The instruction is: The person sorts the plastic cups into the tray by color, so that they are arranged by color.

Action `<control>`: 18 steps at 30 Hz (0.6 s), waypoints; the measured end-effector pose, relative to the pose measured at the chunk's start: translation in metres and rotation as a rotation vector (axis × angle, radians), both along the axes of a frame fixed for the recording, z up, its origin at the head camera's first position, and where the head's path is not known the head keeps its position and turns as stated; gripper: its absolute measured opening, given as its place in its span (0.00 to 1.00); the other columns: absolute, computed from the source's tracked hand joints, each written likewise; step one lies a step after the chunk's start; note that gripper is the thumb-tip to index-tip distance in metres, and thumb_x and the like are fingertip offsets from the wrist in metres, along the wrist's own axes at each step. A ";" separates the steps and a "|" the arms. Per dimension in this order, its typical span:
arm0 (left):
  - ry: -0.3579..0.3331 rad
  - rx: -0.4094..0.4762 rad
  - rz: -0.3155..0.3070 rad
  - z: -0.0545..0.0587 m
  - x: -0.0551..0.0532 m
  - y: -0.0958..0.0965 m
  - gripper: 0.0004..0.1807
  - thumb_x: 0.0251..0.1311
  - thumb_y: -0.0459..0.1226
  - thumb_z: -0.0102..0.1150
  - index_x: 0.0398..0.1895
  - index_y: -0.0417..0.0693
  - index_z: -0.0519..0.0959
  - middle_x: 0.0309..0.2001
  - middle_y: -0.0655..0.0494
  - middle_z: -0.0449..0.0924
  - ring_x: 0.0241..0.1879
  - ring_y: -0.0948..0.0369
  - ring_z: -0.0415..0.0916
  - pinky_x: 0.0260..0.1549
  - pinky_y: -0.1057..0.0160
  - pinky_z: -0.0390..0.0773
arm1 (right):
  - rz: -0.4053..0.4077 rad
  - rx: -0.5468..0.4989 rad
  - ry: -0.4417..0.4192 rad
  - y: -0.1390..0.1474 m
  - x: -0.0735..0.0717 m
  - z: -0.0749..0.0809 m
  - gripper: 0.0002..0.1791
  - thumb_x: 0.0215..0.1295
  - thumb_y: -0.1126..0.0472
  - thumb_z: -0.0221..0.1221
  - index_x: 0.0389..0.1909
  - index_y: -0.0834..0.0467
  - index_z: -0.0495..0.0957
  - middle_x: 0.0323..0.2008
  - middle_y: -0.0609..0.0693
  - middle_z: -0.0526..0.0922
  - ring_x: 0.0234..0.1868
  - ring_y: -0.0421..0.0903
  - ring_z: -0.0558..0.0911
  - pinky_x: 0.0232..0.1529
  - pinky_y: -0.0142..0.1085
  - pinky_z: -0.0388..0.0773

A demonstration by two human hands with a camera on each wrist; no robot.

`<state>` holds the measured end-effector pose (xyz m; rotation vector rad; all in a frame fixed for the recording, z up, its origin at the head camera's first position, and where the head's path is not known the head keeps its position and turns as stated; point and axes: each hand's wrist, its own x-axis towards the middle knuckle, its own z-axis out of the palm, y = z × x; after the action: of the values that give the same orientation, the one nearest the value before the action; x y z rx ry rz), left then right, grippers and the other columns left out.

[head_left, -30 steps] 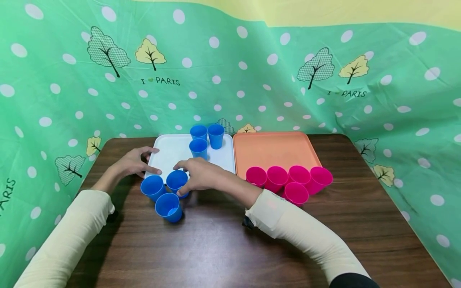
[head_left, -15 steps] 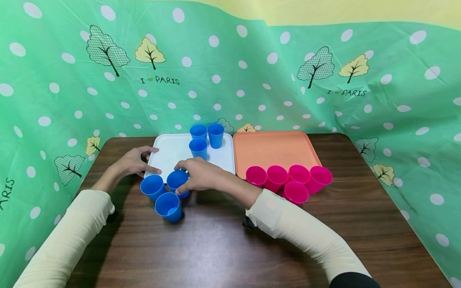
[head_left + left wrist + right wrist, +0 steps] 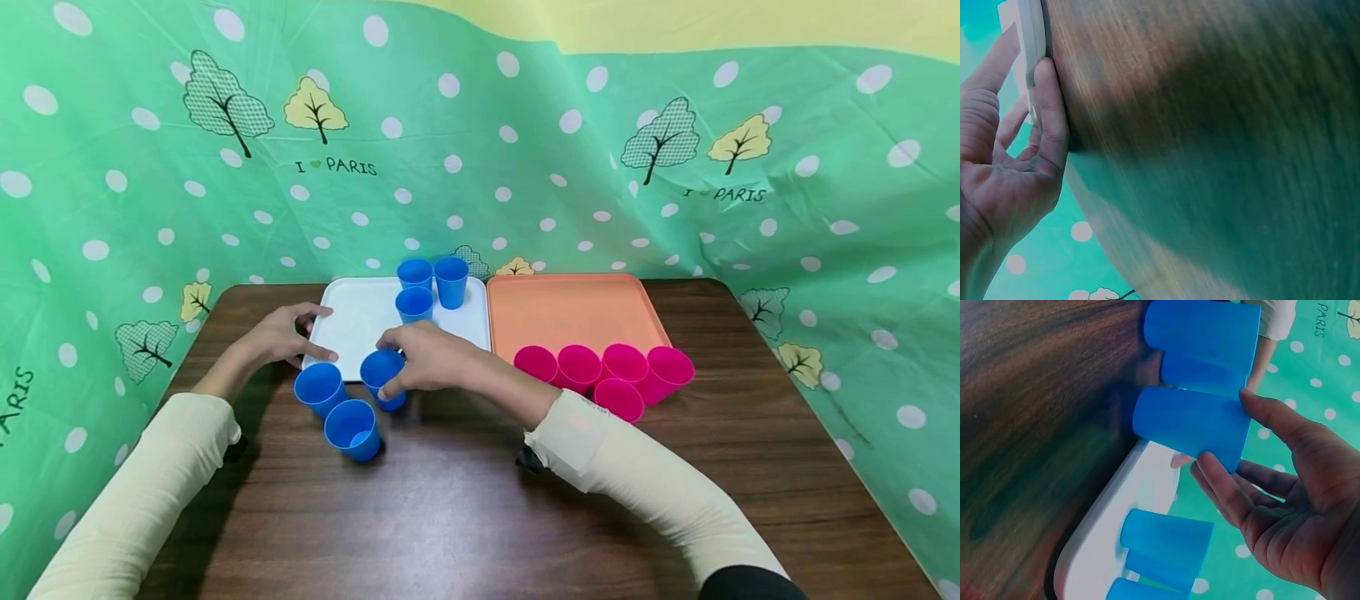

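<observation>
In the head view my right hand (image 3: pixel 435 357) grips a blue plastic cup (image 3: pixel 386 385) near its rim, in front of the white tray (image 3: pixel 352 321). The right wrist view has the thumb on one side of this cup (image 3: pixel 1191 422) and the fingers on the other. My left hand (image 3: pixel 288 335) holds the tray by its left edge; the left wrist view has its thumb and fingers on either side of the tray's rim (image 3: pixel 1034 37). Two more blue cups, one at the left (image 3: pixel 320 390) and one nearer (image 3: pixel 352 431), stand upright on the table close by.
Three blue cups (image 3: pixel 414 304) stand grouped at the tray's back right. Beside it lies an orange tray (image 3: pixel 570 308), with several pink cups (image 3: pixel 618 400) along its front edge. The wooden table (image 3: pixel 450 517) ends at a green dotted cloth (image 3: pixel 510 150).
My right hand has moved slightly right with the blue cup, opening a gap from the two other blue cups. My left hand stays on the white tray's edge.
</observation>
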<state>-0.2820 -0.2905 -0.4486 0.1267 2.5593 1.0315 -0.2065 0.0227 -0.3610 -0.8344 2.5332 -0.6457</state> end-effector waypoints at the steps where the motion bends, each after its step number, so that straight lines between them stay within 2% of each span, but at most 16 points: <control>1: -0.002 0.001 0.000 0.000 0.000 0.000 0.57 0.58 0.43 0.89 0.86 0.39 0.66 0.55 0.36 0.73 0.40 0.52 0.79 0.33 0.54 0.95 | 0.000 -0.001 -0.002 0.001 0.000 0.001 0.40 0.68 0.47 0.79 0.77 0.58 0.79 0.75 0.56 0.84 0.75 0.54 0.84 0.72 0.49 0.87; 18: -0.016 -0.029 -0.013 0.002 -0.002 0.003 0.57 0.58 0.43 0.89 0.87 0.39 0.65 0.54 0.36 0.71 0.41 0.51 0.78 0.35 0.53 0.95 | -0.018 -0.027 0.018 0.016 -0.006 0.011 0.40 0.68 0.49 0.80 0.76 0.60 0.81 0.71 0.58 0.87 0.73 0.55 0.86 0.72 0.49 0.87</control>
<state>-0.2841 -0.2879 -0.4465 0.1275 2.5546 0.9866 -0.2124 0.0383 -0.3505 -0.8307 2.5562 -0.6820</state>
